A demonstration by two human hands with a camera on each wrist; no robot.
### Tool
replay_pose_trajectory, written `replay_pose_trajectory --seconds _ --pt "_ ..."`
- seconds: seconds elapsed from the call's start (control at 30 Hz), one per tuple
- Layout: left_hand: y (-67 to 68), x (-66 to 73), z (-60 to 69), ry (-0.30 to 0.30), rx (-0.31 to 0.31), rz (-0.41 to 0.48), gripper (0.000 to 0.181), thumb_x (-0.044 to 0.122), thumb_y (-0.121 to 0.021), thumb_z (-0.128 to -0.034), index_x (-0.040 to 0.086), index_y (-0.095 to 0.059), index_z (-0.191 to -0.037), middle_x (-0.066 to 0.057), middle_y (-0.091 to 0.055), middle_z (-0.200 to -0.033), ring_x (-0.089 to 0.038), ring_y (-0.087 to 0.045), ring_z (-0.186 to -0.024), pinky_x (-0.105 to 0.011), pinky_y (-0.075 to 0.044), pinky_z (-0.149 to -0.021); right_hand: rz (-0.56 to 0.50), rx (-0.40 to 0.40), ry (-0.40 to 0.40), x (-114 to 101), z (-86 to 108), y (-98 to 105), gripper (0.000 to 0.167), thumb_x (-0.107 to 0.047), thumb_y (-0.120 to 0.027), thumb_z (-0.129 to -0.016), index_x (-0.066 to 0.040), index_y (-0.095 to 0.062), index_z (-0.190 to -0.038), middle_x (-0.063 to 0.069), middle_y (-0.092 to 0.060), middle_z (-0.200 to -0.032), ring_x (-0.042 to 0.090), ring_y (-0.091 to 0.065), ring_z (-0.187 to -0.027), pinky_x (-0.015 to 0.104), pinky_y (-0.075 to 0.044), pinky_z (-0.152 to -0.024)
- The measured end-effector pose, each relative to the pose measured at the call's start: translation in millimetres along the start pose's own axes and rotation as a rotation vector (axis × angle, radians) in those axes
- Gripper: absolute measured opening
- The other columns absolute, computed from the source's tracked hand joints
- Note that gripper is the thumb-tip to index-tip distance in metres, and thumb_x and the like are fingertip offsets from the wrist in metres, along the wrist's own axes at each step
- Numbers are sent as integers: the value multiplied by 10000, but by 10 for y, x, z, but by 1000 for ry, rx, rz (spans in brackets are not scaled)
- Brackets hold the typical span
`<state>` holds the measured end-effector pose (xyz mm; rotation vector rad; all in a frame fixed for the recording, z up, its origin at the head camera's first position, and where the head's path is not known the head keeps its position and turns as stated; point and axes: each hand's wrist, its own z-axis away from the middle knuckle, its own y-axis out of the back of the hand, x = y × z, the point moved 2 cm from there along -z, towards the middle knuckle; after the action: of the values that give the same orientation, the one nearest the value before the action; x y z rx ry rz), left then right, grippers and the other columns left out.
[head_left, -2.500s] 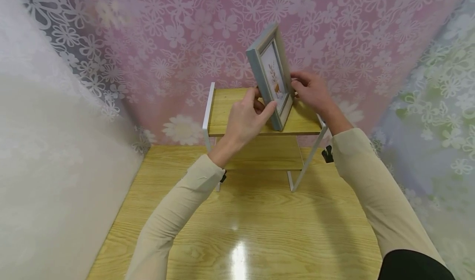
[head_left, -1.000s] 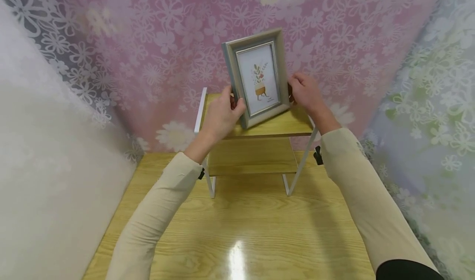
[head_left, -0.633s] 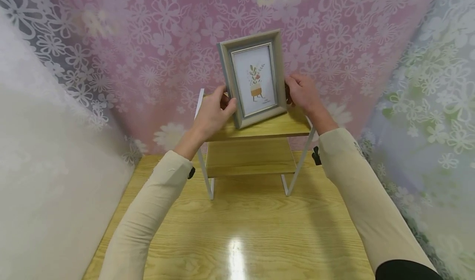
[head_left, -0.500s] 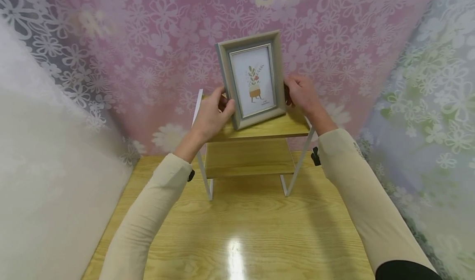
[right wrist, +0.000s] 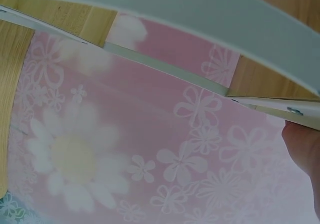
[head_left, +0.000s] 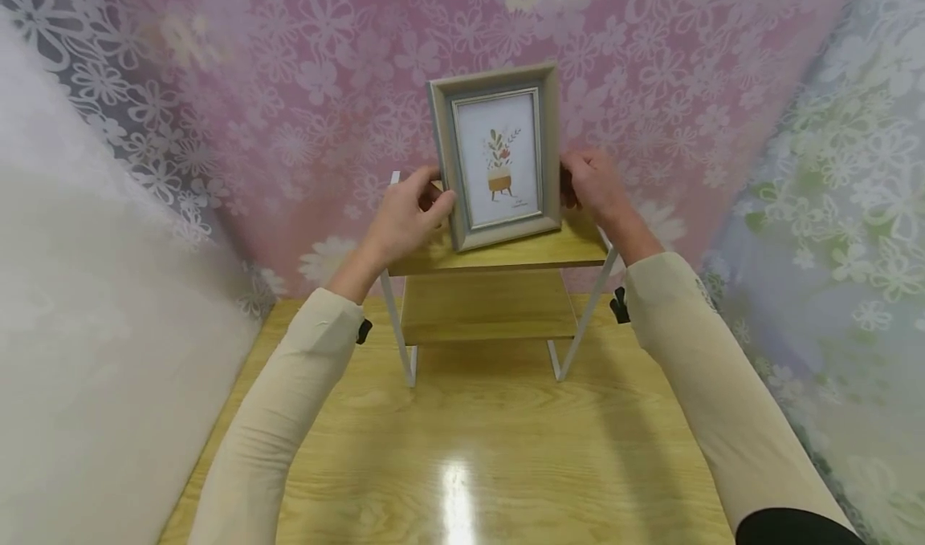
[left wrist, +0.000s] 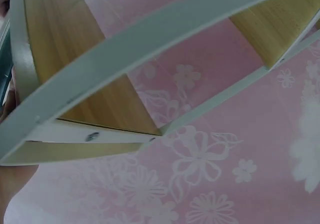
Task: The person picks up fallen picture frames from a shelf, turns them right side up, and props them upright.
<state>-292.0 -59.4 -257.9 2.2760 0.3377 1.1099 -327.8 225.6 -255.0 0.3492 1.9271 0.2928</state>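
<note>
A grey-beige picture frame (head_left: 551, 128) holding a print of a potted plant stands nearly upright on the top board (head_left: 506, 254) of a small two-tier shelf, leaning slightly back. My left hand (head_left: 405, 212) is at its left edge, thumb on the near side and fingers partly behind. At the right edge my right hand (head_left: 594, 182) holds it, with the fingertips hidden behind the frame. In the left wrist view, only a strip of the left hand (left wrist: 15, 181) shows beside the shelf. The right wrist view catches part of the right hand (right wrist: 302, 146) under the top board.
The shelf has white metal legs (head_left: 588, 308) and a lower wooden board (head_left: 491, 308). It stands on a wood-grain floor (head_left: 462, 425), close to a pink flowered back wall (head_left: 325, 111). Pale walls rise on the left (head_left: 108, 288) and right (head_left: 853, 288).
The picture frame has turned from nearly edge-on to facing me, its near edge swinging left. My left hand has moved left with it; the right hand has stayed near the right edge.
</note>
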Motion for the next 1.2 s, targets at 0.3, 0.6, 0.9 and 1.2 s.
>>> replay_pose_trajectory --seconds 0.3,0.6,0.9,1.2 --pt "12 -86 49 91 -23 127 384 351 -552 -1018 73 -583 -1282 -47 -683 -962 -217 -626 -704 -329 -535 -673 -28 -31 0 41 17 9 493 -168 -398 -990 2 -599 -572 92 -575 -516 207 -515 -434 307 -412 -431" --pt "20 -111 70 108 32 153 321 295 -563 -1020 47 -603 -1220 -73 -667 -943 -221 -605 -695 -316 -503 -683 -36 -69 17 25 44 -7 465 -110 -397 -949 198 -547 -635 141 -555 -488 224 -502 -410 304 -391 -409" --pt "19 -67 48 121 46 137 300 283 -549 -1026 49 -607 -1205 -68 -668 -983 -221 -597 -704 -292 -503 -674 65 -53 117 -25 54 24 333 9 -400 -875 57 -687 -712 27 -600 -543 191 -537 -475 253 -458 -464" --pt "14 -97 34 144 51 97 281 243 -547 -1028 34 -602 -1208 -85 -658 -976 -218 -611 -697 -278 -503 -687 302 40 388 -26 65 -10 344 -60 -366 -838 27 -619 -623 170 -578 -550 66 -464 -451 214 -315 -412"
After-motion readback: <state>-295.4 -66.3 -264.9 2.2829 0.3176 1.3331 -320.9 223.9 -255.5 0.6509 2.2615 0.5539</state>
